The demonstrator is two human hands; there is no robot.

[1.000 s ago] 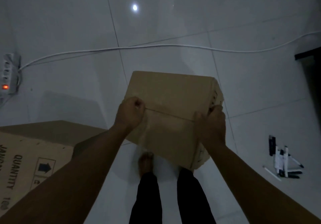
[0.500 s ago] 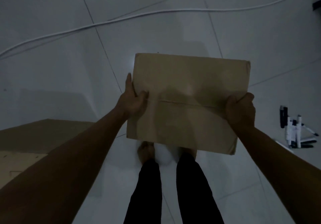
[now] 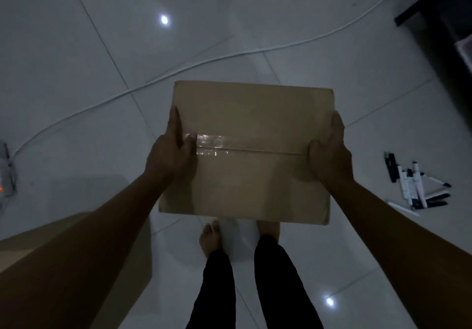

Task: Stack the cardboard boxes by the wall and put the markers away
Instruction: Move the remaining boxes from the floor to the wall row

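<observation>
I hold a taped brown cardboard box (image 3: pixel 251 124) level in front of me, above my bare feet. My left hand (image 3: pixel 173 147) grips its left edge, thumb on the taped seam and fingers down the side. My right hand (image 3: pixel 330 150) grips the right edge the same way. A second, larger cardboard box (image 3: pixel 28 242) sits on the floor at the lower left, partly hidden by my left arm. Several black and white markers (image 3: pixel 413 183) lie loose on the tiles at the right.
A white cable (image 3: pixel 178 69) runs across the tiled floor ahead. A power strip (image 3: pixel 5 175) with an orange light lies at the far left edge. Dark furniture (image 3: pixel 439 22) stands at the upper right.
The box has turned from a tilted, corner-on view to flat and square in front of me. Both hands have shifted outward to its side edges. My view has swung slightly.
</observation>
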